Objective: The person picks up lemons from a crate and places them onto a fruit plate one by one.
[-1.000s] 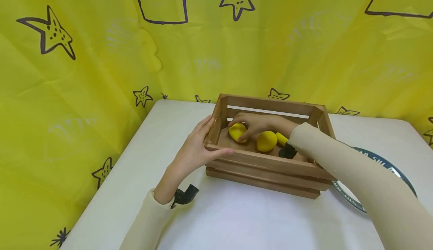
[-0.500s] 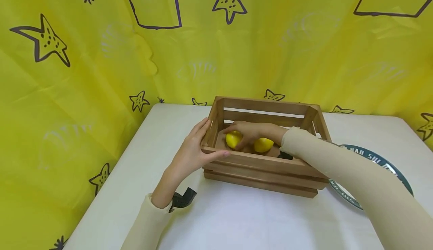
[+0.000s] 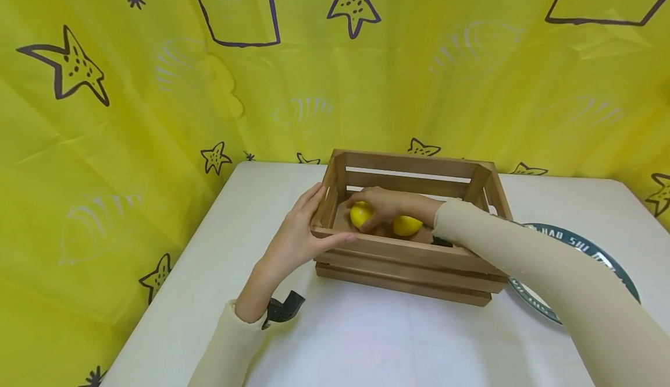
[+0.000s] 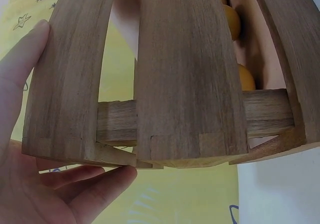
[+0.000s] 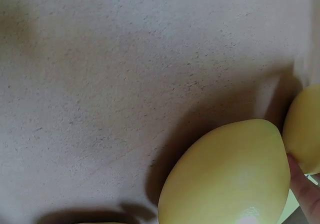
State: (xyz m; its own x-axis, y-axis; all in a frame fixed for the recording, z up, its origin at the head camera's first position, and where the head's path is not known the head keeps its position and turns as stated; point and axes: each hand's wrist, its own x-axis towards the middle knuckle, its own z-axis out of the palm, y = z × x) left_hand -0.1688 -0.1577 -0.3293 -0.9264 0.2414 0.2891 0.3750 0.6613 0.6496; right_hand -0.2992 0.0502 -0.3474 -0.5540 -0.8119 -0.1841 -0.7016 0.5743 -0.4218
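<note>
A slatted wooden crate (image 3: 408,256) stands on the white table. My left hand (image 3: 314,224) holds its front left corner, with the thumb on the front rim and the fingers along the end wall (image 4: 180,84). Reaching inside the crate, my right hand (image 3: 377,206) grips a yellow lemon (image 3: 359,213) from above. A second lemon (image 3: 408,226) lies just to its right on the crate floor (image 5: 125,84). In the right wrist view the held lemon (image 5: 230,176) fills the lower right, with a fingertip (image 5: 305,191) against it.
A dark-rimmed plate (image 3: 581,241) lies on the table right of the crate, partly hidden by my right sleeve. A yellow star-print cloth (image 3: 157,113) hangs behind and to the left. Bare white tabletop (image 3: 377,334) stretches in front of the crate.
My right hand has closed its fingers further round the left lemon. A third yellow piece seen earlier beside the sleeve is now hidden. The left hand and the crate have stayed put.
</note>
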